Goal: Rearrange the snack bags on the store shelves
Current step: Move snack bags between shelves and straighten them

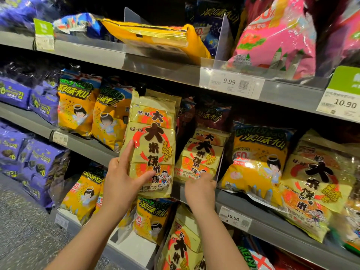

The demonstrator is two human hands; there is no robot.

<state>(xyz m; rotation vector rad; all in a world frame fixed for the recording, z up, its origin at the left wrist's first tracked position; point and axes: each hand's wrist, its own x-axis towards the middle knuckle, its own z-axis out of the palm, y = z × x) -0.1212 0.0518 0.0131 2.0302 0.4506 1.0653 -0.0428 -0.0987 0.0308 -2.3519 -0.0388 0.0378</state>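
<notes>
Mid-shelf, left hand (120,184) grips gold bag (153,133) (right hand (200,191) touches second bag (202,154)).

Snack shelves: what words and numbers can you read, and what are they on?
"9.99": upper white paper price tag, on the shelf edge.
"10.90": green-and-white paper price tag, far right.
"19.90": lower white paper price tag.
"LONELY GOD", "浪味仙", "50": orange plastic snack bag.
"旺旺", "大米饼": pale yellow foil bag held by the left hand.
Too blurred: left white shelf tag, and all small print.
</notes>
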